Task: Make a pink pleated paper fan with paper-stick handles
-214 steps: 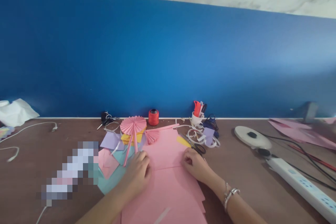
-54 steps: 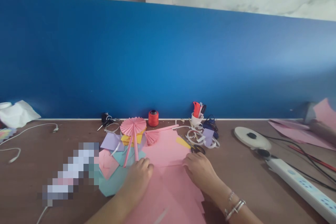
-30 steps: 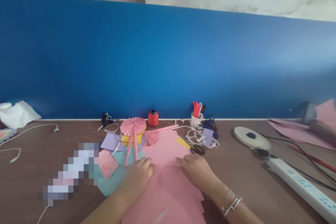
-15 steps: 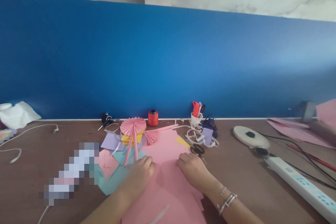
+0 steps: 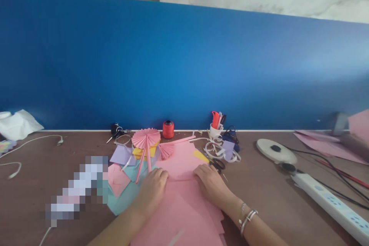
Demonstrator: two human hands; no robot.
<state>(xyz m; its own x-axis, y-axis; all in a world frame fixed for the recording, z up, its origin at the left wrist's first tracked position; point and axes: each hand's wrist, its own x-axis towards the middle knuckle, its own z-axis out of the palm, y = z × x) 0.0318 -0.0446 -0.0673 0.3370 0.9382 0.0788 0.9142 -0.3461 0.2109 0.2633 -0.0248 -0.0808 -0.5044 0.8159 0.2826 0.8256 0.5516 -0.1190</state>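
Observation:
Pink paper sheets (image 5: 178,215) lie in a stack in front of me, with a straight crosswise edge or fold running between my hands. My left hand (image 5: 154,186) has its fingers curled at the left end of this edge, gripping the pink paper. At the right end, my right hand (image 5: 209,180) grips it the same way; bracelets circle that wrist. Fingertips and thumbs are mostly hidden. Beyond my left hand lie a pleated pink paper fan (image 5: 146,138) with long handle strips and a smaller pleated fan (image 5: 166,151). Scissors (image 5: 217,164) rest just past my right hand.
Purple paper (image 5: 123,155) and teal paper (image 5: 123,198) lie on the left. A red thread spool (image 5: 168,130), a white cup of pens (image 5: 215,131) and curled white strips (image 5: 211,150) stand or lie behind. A power strip (image 5: 331,201) lies on the right.
Both hands have shifted slightly away from me along the pink paper. The crosswise edge between them shows more sharply. Surrounding things have stayed put.

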